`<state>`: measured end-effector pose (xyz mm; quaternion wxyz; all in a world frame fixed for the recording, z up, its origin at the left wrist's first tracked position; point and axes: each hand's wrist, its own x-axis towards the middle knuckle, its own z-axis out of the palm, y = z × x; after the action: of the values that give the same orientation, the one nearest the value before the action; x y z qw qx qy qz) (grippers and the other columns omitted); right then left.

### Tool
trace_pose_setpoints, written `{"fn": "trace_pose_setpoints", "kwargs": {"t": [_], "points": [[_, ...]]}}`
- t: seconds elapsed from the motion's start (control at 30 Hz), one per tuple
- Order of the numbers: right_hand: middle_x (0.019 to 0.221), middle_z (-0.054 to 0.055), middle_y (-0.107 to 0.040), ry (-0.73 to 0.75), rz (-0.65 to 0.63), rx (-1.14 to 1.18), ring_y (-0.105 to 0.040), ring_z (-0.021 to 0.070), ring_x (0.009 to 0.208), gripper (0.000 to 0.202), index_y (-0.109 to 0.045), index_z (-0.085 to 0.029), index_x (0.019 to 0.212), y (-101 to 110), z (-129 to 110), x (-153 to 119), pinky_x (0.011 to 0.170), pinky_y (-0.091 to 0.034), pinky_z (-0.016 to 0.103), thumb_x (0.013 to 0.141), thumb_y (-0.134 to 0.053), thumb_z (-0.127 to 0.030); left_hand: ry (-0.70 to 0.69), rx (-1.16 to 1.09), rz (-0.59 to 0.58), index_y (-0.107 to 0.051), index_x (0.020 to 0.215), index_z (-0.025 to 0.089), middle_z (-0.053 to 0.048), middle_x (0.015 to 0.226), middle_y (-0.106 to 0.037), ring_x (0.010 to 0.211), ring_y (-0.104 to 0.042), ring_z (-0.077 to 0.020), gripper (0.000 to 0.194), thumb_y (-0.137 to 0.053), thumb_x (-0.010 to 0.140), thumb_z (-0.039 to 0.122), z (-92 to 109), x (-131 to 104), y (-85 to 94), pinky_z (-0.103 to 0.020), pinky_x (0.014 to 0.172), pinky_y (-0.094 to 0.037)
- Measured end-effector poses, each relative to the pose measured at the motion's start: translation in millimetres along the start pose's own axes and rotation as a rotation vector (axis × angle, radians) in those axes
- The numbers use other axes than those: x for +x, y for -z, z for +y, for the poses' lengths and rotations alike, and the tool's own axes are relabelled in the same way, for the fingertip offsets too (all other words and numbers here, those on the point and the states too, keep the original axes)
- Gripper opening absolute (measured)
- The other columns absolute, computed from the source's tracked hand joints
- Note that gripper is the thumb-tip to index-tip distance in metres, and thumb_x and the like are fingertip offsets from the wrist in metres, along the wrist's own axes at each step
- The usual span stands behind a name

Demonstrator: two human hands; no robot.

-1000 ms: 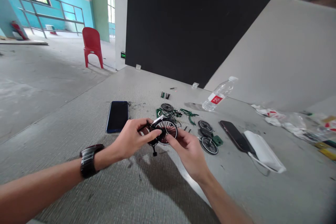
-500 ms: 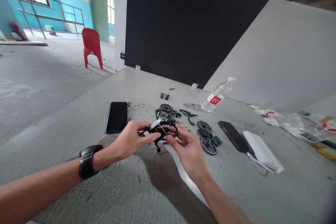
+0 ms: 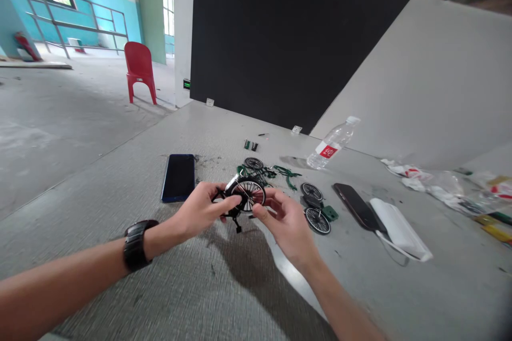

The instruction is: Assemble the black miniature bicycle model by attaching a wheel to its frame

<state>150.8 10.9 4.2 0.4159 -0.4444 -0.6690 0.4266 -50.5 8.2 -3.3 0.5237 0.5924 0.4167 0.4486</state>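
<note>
Between my hands is a small black model bicycle (image 3: pixel 236 219), held above the grey surface with one spoked wheel (image 3: pixel 250 195) facing me. My left hand (image 3: pixel 200 206) is closed on the frame, its thumb lying near the wheel's hub. From the other side, my right hand (image 3: pixel 286 224) pinches the wheel's edge between thumb and fingers. Behind the model lie green and black bicycle parts (image 3: pixel 262 175) and a green frame piece (image 3: pixel 287 172). To the right of my right hand are loose wheels (image 3: pixel 318 220) beside a green box-like part (image 3: pixel 330 213).
A dark phone (image 3: pixel 178 177) lies left of my hands. At right are another phone (image 3: pixel 355 205), a white power bank (image 3: pixel 398 228) with a cable, and a clear bottle (image 3: pixel 334 144). Plastic wrappers (image 3: pixel 440 186) lie by the wall. A red chair (image 3: pixel 139 72) stands far left.
The model in my hands has shifted slightly left and turned, so its wheel faces me more fully. My left wrist has rotated a little. The parts on the surface stay put.
</note>
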Motion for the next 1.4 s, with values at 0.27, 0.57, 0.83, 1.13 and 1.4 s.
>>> {"fn": "trace_pose_setpoints", "kwargs": {"t": [0.27, 0.57, 0.83, 1.13, 1.4], "points": [[0.088, 0.003, -0.064, 0.133, -0.404, -0.749, -0.058, 0.0214, 0.089, 0.007, -0.07, -0.023, 0.081, 19, -3, 4, 0.077, -0.046, 0.035, 0.082, -0.073, -0.018, 0.086, -0.056, 0.247, -0.066, 0.083, 0.013, -0.005, 0.078, -0.063, 0.057, -0.048, -0.0091, 0.033, -0.065, 0.083, 0.046, -14, 9, 7.6, -0.023, 0.051, -0.047], [0.086, 0.003, -0.065, 0.142, -0.385, -0.739, -0.059, 0.0187, 0.083, 0.016, -0.064, -0.021, 0.084, 9, -1, -4, 0.075, -0.046, 0.033, 0.089, -0.057, -0.007, 0.123, -0.053, 0.244, -0.067, 0.087, 0.013, -0.001, 0.074, -0.058, 0.057, -0.047, -0.0086, 0.032, -0.065, 0.083, 0.045, -18, 9, 5.6, -0.022, 0.051, -0.043], [0.097, 0.002, -0.069, 0.171, -0.093, -0.311, -0.064, 0.0169, 0.087, 0.019, -0.069, -0.028, 0.101, -1, -16, -6, 0.078, -0.049, 0.032, 0.099, -0.05, -0.031, 0.129, -0.099, 0.164, -0.069, 0.09, 0.011, -0.005, 0.081, -0.062, 0.063, -0.051, -0.0127, 0.036, -0.065, 0.081, 0.045, -17, 6, 0.4, -0.024, 0.051, -0.047], [0.09, 0.005, -0.076, 0.069, 0.232, 0.028, -0.071, 0.0196, 0.086, 0.018, -0.071, -0.022, 0.099, -20, -7, -5, 0.077, -0.056, 0.033, 0.087, -0.068, -0.034, 0.139, -0.058, 0.094, -0.069, 0.085, 0.012, -0.002, 0.075, -0.059, 0.059, -0.047, -0.0116, 0.033, -0.063, 0.081, 0.044, -13, 1, -9.4, -0.025, 0.051, -0.048], [0.093, 0.004, -0.076, 0.11, 0.241, 0.069, -0.071, 0.0178, 0.088, 0.01, -0.07, -0.023, 0.094, -23, -4, -4, 0.08, -0.057, 0.031, 0.086, -0.069, -0.029, 0.177, -0.192, 0.054, -0.069, 0.088, 0.012, -0.005, 0.084, -0.061, 0.064, -0.05, -0.0128, 0.032, -0.064, 0.081, 0.043, -10, -3, -11.2, -0.025, 0.051, -0.048]]}}
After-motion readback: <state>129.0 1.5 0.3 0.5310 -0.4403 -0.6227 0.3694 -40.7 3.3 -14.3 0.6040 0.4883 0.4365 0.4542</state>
